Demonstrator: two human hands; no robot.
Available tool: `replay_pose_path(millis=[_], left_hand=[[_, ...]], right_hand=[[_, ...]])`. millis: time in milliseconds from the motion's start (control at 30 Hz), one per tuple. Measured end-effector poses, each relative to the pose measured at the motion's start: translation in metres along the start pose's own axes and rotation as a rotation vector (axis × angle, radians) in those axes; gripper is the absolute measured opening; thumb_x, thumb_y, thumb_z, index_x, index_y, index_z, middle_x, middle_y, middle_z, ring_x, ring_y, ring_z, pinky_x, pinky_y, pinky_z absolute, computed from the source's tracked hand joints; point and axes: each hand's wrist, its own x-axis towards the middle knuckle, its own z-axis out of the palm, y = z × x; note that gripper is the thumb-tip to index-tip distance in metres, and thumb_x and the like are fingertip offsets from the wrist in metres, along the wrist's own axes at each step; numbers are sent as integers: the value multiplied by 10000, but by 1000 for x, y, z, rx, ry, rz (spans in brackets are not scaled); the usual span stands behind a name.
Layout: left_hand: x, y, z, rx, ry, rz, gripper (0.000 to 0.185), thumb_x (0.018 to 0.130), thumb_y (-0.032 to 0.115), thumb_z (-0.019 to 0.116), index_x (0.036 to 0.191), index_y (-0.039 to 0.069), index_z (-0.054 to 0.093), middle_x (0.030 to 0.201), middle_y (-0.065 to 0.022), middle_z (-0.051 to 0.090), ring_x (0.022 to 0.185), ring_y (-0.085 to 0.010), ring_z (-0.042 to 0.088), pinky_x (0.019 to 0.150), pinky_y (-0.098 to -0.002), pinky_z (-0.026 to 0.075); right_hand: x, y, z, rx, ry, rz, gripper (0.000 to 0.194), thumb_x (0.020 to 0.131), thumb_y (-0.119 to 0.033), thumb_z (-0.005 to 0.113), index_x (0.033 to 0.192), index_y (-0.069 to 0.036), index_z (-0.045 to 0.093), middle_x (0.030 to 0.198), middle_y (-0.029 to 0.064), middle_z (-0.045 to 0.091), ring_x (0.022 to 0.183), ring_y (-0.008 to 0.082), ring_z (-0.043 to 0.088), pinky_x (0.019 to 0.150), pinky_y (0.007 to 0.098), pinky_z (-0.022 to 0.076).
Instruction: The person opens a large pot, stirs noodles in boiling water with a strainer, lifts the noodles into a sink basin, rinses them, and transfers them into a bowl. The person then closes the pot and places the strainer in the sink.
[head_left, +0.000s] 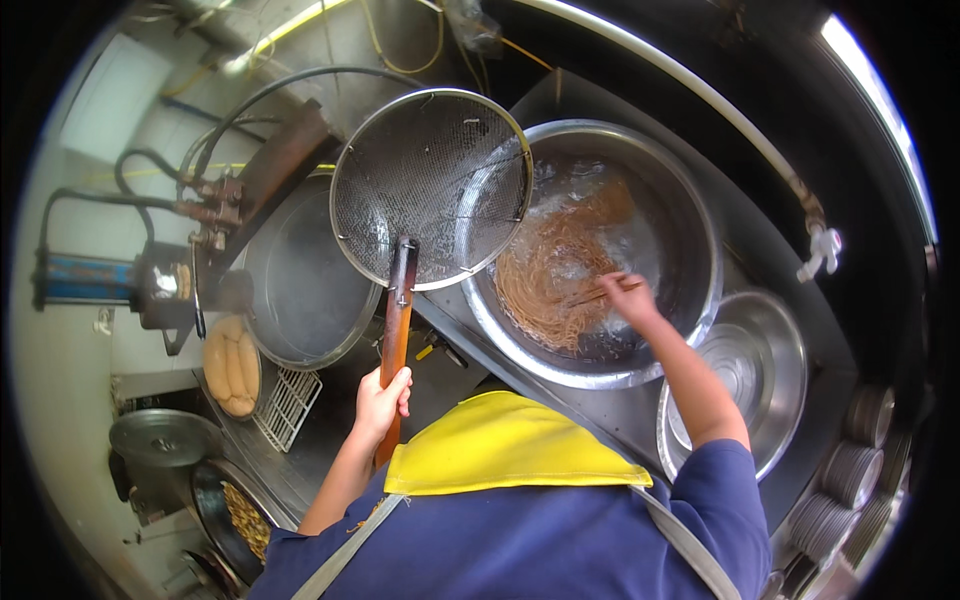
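My left hand (384, 403) grips the wooden handle (395, 337) of a large round mesh strainer (431, 187). The strainer's mesh is held up, overlapping the view of the left rim of a wide metal basin (709, 300). Brown noodles (551, 277) lie in water inside this basin. My right hand (628, 296) is over the basin's lower right part, closed on what look like wooden chopsticks (589, 298), whose tips reach into the noodles. A big round pot (311, 262) with hazy, steamy contents stands left of the strainer's handle.
A second metal basin (772, 375) stands at the right, near stacked plates (825, 525). A white-handled tap (823, 251) hangs above. At left are a machine with hoses (217, 202), a bowl of dough-like rolls (232, 364), a wire rack (289, 409), a lidded pot (165, 437) and a pan of food (244, 521).
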Motion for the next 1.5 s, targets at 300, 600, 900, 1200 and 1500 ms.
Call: replay_pose_path(millis=[300,600,900,1200,1500], left_hand=[[7,-10,13,-45,-5,-44,218,926,203,582,812,24,531,580,-7,483,450,-84,457,435,-234,416],[-4,-14,0,72,90,-38,232,914,194,599,772,21,542,568,-8,495,440,-73,458,421,-231,392],[20,-3,26,108,4,30,227,918,205,593,801,20,535,577,-3,489,444,-72,451,422,-232,394],[35,2,36,286,40,7,270,907,248,610,749,47,524,554,3,506,430,-87,482,427,-259,405],[135,62,68,924,165,497,344,906,345,566,845,7,590,760,-213,624,769,-410,607,676,-475,472]], right_hand=[[72,-6,67,492,528,170,198,930,-163,565,874,6,652,778,60,663,639,98,601,572,239,485],[40,-36,-87,189,260,120,263,949,-272,542,917,-35,651,782,42,654,657,105,608,580,214,478],[91,21,8,460,632,276,362,965,-347,495,918,-23,649,779,70,656,685,133,624,606,274,516],[-57,-32,-1,308,-173,424,312,951,-294,546,1009,-12,665,846,73,671,725,139,643,671,257,537],[-2,-8,-146,174,722,75,386,959,-372,518,971,-21,678,758,33,644,683,79,591,619,208,457]])
